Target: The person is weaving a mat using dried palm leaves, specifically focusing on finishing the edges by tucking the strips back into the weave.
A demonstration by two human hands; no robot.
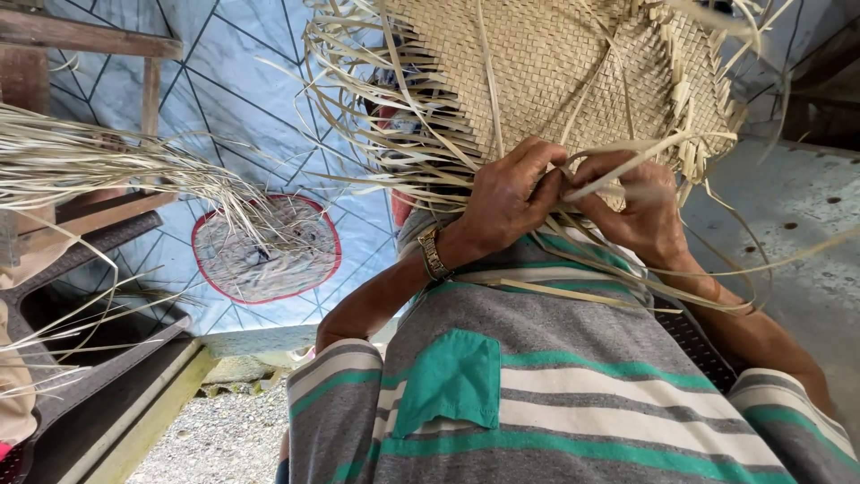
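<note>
A woven panel of pale straw strips [555, 72] hangs in front of me, with many loose strips trailing from its edges. My left hand [511, 193] grips the panel's lower edge, fingers curled over the strips; a metal watch [433, 254] is on that wrist. My right hand [632, 206] pinches a loose strip [627, 166] at the same edge, right beside the left hand. Both hands touch the weave close together. Below them is my grey, white and teal striped shirt [555, 385] with a teal pocket.
A bundle of loose dry straw strips [107, 161] sticks in from the left. A blue patterned sheet [242, 81] with a red-rimmed round patch [267, 249] lies behind. A wooden frame [81, 36] stands at upper left, a grey concrete surface [797, 224] at right, gravel [219, 439] below.
</note>
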